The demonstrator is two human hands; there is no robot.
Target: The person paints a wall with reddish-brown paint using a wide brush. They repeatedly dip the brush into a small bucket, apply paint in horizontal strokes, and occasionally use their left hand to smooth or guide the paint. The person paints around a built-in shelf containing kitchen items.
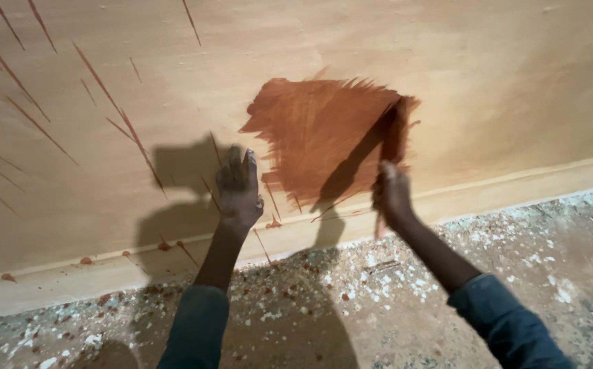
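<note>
A large pale wooden panel (447,75) lies in front of me, with a reddish-brown stained patch (317,133) near its middle. My right hand (392,195) grips a brush (395,133) whose bristles rest on the patch's right edge. My left hand (238,188) lies flat on the bare wood just left of the patch, fingers together and pointing up. Both forearms wear dark blue sleeves.
Thin red-brown streaks and drips (115,109) run across the panel's left side. A raised wooden strip (515,181) borders the panel's lower edge. Below it is a grey floor (378,307) strewn with white flecks and debris.
</note>
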